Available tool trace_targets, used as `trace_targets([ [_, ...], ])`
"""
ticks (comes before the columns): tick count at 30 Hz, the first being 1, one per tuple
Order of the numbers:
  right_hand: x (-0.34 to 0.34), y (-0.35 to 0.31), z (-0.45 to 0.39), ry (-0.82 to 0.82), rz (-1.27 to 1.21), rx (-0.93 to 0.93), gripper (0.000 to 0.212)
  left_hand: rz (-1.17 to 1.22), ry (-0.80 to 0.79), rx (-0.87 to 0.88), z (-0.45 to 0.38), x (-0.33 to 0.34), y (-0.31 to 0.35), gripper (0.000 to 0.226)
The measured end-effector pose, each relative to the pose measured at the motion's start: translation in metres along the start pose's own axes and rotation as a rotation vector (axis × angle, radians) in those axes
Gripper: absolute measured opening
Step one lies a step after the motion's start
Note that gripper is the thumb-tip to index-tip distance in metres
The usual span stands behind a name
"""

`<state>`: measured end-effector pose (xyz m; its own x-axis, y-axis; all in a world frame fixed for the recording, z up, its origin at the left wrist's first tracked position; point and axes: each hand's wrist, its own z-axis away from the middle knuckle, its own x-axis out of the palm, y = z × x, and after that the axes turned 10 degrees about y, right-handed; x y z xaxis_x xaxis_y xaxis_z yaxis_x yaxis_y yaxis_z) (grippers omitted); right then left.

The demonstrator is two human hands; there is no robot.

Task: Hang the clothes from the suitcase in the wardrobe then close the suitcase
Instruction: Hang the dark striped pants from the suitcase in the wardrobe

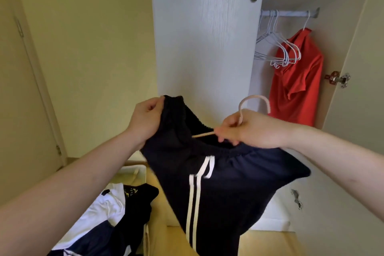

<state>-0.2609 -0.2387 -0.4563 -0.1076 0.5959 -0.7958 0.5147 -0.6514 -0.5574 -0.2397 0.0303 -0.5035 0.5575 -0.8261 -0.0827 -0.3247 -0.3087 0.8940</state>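
Note:
I hold up dark navy shorts [224,183] with two white side stripes and a white drawstring, in front of the wardrobe. My left hand [145,118] grips the raised waistband at its left end. My right hand [249,129] pinches a pale pink hanger [255,100] just below its hook; one hanger arm runs into the waistband opening. The open suitcase [133,169] lies at the lower left with white, black and navy clothes [108,212] in it. The wardrobe rail [291,13] at the upper right carries a red polo shirt [297,81].
Several empty white hangers [276,45] hang at the rail's left end. The closed left wardrobe door [207,37] with a black knob is straight ahead; the right door [357,89] stands open. A room door [18,89] is on the left.

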Motion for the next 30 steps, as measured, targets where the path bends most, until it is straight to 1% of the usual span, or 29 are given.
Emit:
trace_targets([
  [2, 0.019, 0.005, 0.001, -0.122, -0.067, 0.014, 0.02, -0.048, -0.068, 0.057, 0.008, 0.011, 0.009, 0.04],
  [3, 0.027, 0.008, 0.0, -0.137, -0.104, 0.028, 0.018, -0.084, -0.111, 0.086, 0.011, 0.016, 0.013, 0.04],
  [5, 0.035, 0.014, -0.003, -0.062, -0.204, 0.087, 0.018, -0.155, -0.186, 0.108, 0.015, 0.017, 0.015, 0.039],
  [7, 0.036, 0.021, -0.005, 0.018, -0.282, 0.109, 0.018, -0.229, -0.255, 0.105, 0.021, 0.009, 0.009, 0.031],
  [9, 0.043, 0.028, -0.006, 0.023, -0.31, 0.095, 0.02, -0.307, -0.346, 0.121, 0.032, -0.002, -0.005, 0.024],
  [12, 0.056, 0.035, -0.004, 0.036, -0.35, 0.111, 0.025, -0.325, -0.434, 0.114, 0.048, -0.015, -0.031, 0.03],
  [13, 0.06, 0.036, -0.003, 0.056, -0.354, 0.116, 0.028, -0.367, -0.423, 0.14, 0.052, -0.018, -0.039, 0.028],
  [15, 0.07, 0.04, -0.003, 0.076, -0.362, 0.12, 0.036, -0.491, -0.35, 0.245, 0.053, -0.024, -0.052, 0.013],
  [16, 0.076, 0.041, -0.002, 0.061, -0.363, 0.119, 0.034, -0.508, -0.327, 0.259, 0.052, -0.026, -0.057, 0.009],
  [18, 0.09, 0.043, 0.001, 0.028, -0.352, 0.126, 0.025, -0.499, -0.317, 0.189, 0.048, -0.028, -0.064, 0.016],
  [19, 0.096, 0.044, 0.004, 0.021, -0.348, 0.147, 0.025, -0.48, -0.294, 0.146, 0.047, -0.028, -0.066, 0.017],
  [22, 0.11, 0.053, 0.011, -0.035, -0.343, 0.209, 0.036, -0.345, -0.116, 0.056, 0.04, -0.028, -0.057, 0.018],
  [24, 0.124, 0.054, 0.017, -0.132, -0.298, 0.254, 0.029, -0.211, -0.035, 0.035, 0.038, -0.021, -0.038, 0.019],
  [26, 0.137, 0.05, 0.021, -0.201, -0.134, 0.286, 0.023, -0.166, -0.039, 0.112, 0.041, -0.008, -0.012, 0.019],
  [27, 0.141, 0.046, 0.022, -0.211, -0.043, 0.278, 0.021, -0.166, -0.058, 0.176, 0.046, -0.001, 0.002, 0.019],
  [28, 0.144, 0.043, 0.022, -0.212, -0.006, 0.269, 0.022, -0.156, -0.081, 0.23, 0.051, 0.007, 0.015, 0.018],
  [29, 0.143, 0.041, 0.023, -0.224, -0.045, 0.29, 0.029, -0.132, -0.11, 0.264, 0.054, 0.014, 0.026, 0.017],
  [30, 0.143, 0.041, 0.024, -0.248, -0.121, 0.352, 0.035, -0.107, -0.137, 0.272, 0.054, 0.02, 0.033, 0.017],
])
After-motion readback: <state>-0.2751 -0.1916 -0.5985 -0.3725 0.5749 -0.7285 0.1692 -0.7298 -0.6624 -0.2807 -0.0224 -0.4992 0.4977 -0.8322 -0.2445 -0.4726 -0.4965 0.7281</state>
